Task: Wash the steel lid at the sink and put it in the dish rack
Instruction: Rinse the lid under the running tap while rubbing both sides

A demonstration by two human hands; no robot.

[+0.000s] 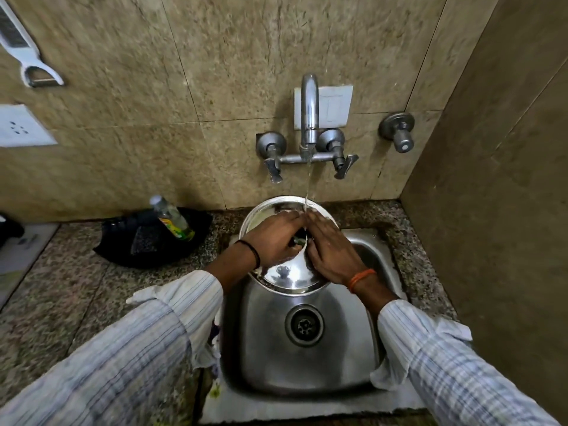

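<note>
A round steel lid (pixel 287 276) is held over the back of the steel sink (pixel 304 367), under a thin stream of water from the tap (pixel 309 109). My left hand (pixel 273 236) grips the knob at the lid's centre, fingers curled round it. My right hand (pixel 330 247) lies flat on the lid's right side with straight fingers, its fingertips reaching the water stream. The hands hide most of the lid's middle. No dish rack is in view.
A black tray (pixel 123 250) with a soap bottle (pixel 172 218) and a scrubber sits on the granite counter left of the sink. Tap handles (pixel 273 169) jut from the tiled wall. A side wall stands close on the right. A peeler (pixel 29 61) hangs upper left.
</note>
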